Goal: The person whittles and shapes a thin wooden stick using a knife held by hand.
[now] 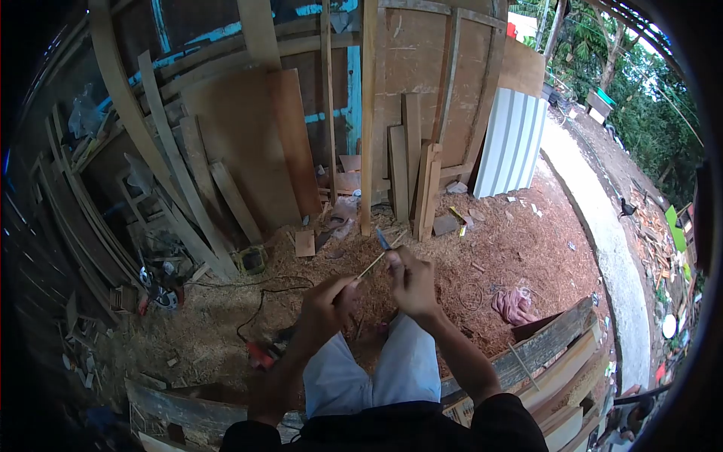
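My left hand [329, 295] grips the lower end of a thin wooden stick [373, 264] that slants up to the right. My right hand [412, 282] is closed on a small knife, whose blade [383, 239] points up and left and rests against the stick's upper part. Both hands are held close together above my knees, over the sawdust-covered ground.
Planks and boards [248, 151] lean on the wooden wall ahead, beside a white corrugated sheet [510, 143]. A black cable [260, 301] and a red tool [262, 354] lie at left, a pink rag [514, 305] at right. Stacked boards [550, 354] sit by my right elbow.
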Motion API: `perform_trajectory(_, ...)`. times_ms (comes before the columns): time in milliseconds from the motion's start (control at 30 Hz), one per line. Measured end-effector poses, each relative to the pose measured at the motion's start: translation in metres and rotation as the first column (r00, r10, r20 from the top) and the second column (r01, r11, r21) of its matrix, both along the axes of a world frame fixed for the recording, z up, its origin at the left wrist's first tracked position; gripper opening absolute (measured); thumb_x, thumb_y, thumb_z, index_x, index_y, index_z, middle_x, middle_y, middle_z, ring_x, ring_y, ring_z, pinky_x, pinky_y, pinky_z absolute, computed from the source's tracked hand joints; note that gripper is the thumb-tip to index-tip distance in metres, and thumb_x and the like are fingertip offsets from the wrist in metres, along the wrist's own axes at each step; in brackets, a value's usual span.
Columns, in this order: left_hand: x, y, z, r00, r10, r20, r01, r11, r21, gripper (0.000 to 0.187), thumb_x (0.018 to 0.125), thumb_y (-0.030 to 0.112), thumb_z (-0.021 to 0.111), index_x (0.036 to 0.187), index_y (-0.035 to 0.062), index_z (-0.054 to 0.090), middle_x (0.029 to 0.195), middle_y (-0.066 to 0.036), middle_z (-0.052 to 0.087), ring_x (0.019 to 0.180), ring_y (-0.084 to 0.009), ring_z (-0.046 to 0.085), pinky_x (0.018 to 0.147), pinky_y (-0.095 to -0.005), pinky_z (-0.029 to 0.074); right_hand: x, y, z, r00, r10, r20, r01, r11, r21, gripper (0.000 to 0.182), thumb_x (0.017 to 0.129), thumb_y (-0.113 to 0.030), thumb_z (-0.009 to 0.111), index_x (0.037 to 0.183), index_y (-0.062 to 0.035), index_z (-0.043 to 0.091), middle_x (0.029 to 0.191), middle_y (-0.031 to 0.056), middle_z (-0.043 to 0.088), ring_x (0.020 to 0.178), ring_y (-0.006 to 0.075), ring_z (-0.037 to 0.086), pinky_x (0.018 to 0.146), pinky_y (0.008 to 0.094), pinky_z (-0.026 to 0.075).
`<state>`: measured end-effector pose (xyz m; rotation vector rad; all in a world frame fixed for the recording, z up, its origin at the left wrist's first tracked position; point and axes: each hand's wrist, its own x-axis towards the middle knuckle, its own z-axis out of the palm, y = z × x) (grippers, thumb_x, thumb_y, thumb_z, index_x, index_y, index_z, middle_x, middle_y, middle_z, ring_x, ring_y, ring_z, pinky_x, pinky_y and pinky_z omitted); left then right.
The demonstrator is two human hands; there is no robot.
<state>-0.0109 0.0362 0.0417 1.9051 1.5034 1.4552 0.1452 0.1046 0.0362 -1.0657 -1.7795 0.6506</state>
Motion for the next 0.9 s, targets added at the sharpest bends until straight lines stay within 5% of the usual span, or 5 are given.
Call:
perform_trajectory(200,-0.005,0.008,-0.005,0.999,-0.002,-0.040,0.004,0.998,0.060,0.013,0.086,0.007,0.055,0.095,-0.0005,0.061,0.077,-0.014,0.062,0.062,-0.0241,0.062,0.055,-0.0313,0.047,-0.009,-0.006,-0.005,0.990,0.051,0.133,-0.063,0.994,0.088,0.026,0.094,-0.021,0.047,0.077,-0.0019,0.052,0.053,0.0059,0.049,0.048,0.0128,0.048,0.046,0.0318,0.039)
perform_trajectory(267,-0.005,0.003,0.008,0.999,-0.029,0.026,0.029,0.999,-0.029,0.013,0.086,0.007,0.054,0.095,-0.0005,0.061,0.074,-0.014,0.061,0.061,-0.0224,0.061,0.054,-0.0313,0.046,-0.006,0.005,-0.001,0.999,0.028,-0.022,-0.024,0.981,0.195,0.026,0.095,-0.021,0.045,0.077,-0.0018,0.051,0.053,0.0058,0.047,0.048,0.0120,0.047,0.046,0.0313,0.039)
perform_trajectory(333,-0.008,0.000,0.009,1.000,-0.008,0.010,0.009,0.999,-0.052,0.014,0.087,0.007,0.053,0.095,-0.0006,0.061,0.075,-0.014,0.061,0.061,-0.0213,0.061,0.055,-0.0306,0.046,-0.004,0.006,0.007,0.990,-0.139,0.006,0.139,0.990,-0.014,0.026,0.095,-0.020,0.044,0.078,-0.0019,0.051,0.053,0.0059,0.047,0.048,0.0116,0.047,0.046,0.0310,0.039)
perform_trajectory(633,-0.012,0.002,-0.005,0.998,0.002,0.056,0.001,0.999,-0.052,0.014,0.087,0.009,0.053,0.092,-0.0010,0.062,0.079,-0.014,0.064,0.065,-0.0217,0.063,0.058,-0.0290,0.047,-0.009,-0.004,0.007,0.990,0.024,0.137,-0.031,0.998,0.053,0.031,0.096,-0.024,0.042,0.077,-0.0020,0.051,0.054,0.0050,0.047,0.048,0.0112,0.045,0.047,0.0290,0.039)
perform_trajectory(900,-0.021,-0.001,-0.005,0.999,0.046,-0.013,-0.046,0.998,0.051,0.014,0.087,0.008,0.053,0.094,-0.0003,0.061,0.081,-0.014,0.064,0.067,-0.0247,0.064,0.057,-0.0309,0.049,-0.004,0.001,0.026,0.995,-0.093,0.030,0.095,0.993,-0.073,0.032,0.096,-0.022,0.042,0.074,-0.0002,0.050,0.056,0.0108,0.053,0.047,0.0192,0.049,0.048,0.0330,0.040)
